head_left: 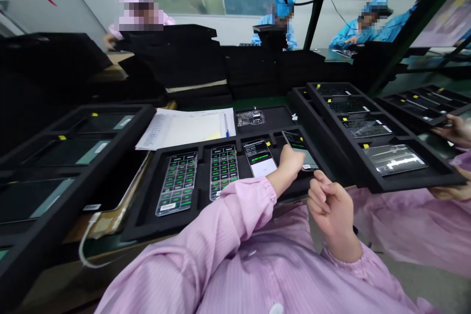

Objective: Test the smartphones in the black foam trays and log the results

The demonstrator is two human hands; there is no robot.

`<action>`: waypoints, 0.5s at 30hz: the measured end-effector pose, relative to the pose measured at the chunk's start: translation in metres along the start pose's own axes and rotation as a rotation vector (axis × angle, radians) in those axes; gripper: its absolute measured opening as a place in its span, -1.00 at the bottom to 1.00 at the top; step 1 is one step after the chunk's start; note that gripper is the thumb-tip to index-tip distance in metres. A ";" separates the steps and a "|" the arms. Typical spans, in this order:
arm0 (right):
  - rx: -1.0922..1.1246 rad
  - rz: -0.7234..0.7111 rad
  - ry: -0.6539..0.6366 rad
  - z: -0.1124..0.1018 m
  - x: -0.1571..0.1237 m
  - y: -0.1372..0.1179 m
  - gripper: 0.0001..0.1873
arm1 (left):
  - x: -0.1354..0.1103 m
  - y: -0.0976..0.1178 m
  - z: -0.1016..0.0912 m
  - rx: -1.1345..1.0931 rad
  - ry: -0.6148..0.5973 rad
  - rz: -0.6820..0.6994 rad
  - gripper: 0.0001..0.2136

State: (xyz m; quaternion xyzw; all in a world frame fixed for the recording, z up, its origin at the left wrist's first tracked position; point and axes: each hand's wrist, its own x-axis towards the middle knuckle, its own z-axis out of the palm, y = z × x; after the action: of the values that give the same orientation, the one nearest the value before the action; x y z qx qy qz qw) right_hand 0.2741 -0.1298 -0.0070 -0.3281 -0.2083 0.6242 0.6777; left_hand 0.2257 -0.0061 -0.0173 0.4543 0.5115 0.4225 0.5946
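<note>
My left hand (292,163) is closed at the left side of a smartphone (308,158) in the rightmost slot of a black foam tray (147,208); its fingertips are partly hidden. Just right of that phone's lower end is my right hand (331,208), fingers curled in, with nothing visible in them. To the left of my left hand lies a phone (259,157) with text and a white block on its screen. Two more phones, one (224,169) in the middle and one (178,184) at the left, show grids of green-marked boxes.
A clear bag of small parts (250,117) lies at the tray's back. Papers (184,127) with a pen (226,125) are behind left. Foam trays of phones stand left (142,117) and right (371,181). A white cable (83,245) hangs in front. A co-worker's hand (456,130) is far right.
</note>
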 end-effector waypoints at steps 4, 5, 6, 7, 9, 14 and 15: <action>-0.103 0.073 0.024 0.003 0.003 0.007 -0.72 | -0.012 0.013 -0.021 -0.175 -0.036 0.119 -0.68; -0.140 0.065 0.037 0.004 0.005 0.010 -0.68 | -0.019 0.017 -0.026 -0.213 -0.058 0.160 -0.67; -0.178 0.045 0.045 0.006 0.008 0.013 -0.66 | -0.025 0.022 -0.031 -0.246 -0.078 0.199 -0.66; -0.216 0.017 0.049 0.007 0.011 0.015 -0.64 | -0.032 0.025 -0.035 -0.274 -0.091 0.235 -0.66; -0.290 -0.043 0.043 0.008 0.016 0.019 -0.60 | -0.044 0.030 -0.041 -0.314 -0.098 0.296 -0.66; -0.462 -0.169 0.025 0.004 0.020 0.025 -0.59 | -0.057 0.031 -0.045 -0.346 -0.074 0.383 -0.66; -0.472 -0.201 0.040 0.003 0.020 0.026 -0.60 | -0.057 0.031 -0.045 -0.355 -0.072 0.392 -0.66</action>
State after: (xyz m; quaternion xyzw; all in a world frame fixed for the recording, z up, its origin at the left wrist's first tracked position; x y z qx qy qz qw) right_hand 0.2564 -0.1096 -0.0254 -0.4671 -0.3662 0.4812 0.6451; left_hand 0.1732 -0.0488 0.0229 0.4479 0.3100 0.5962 0.5898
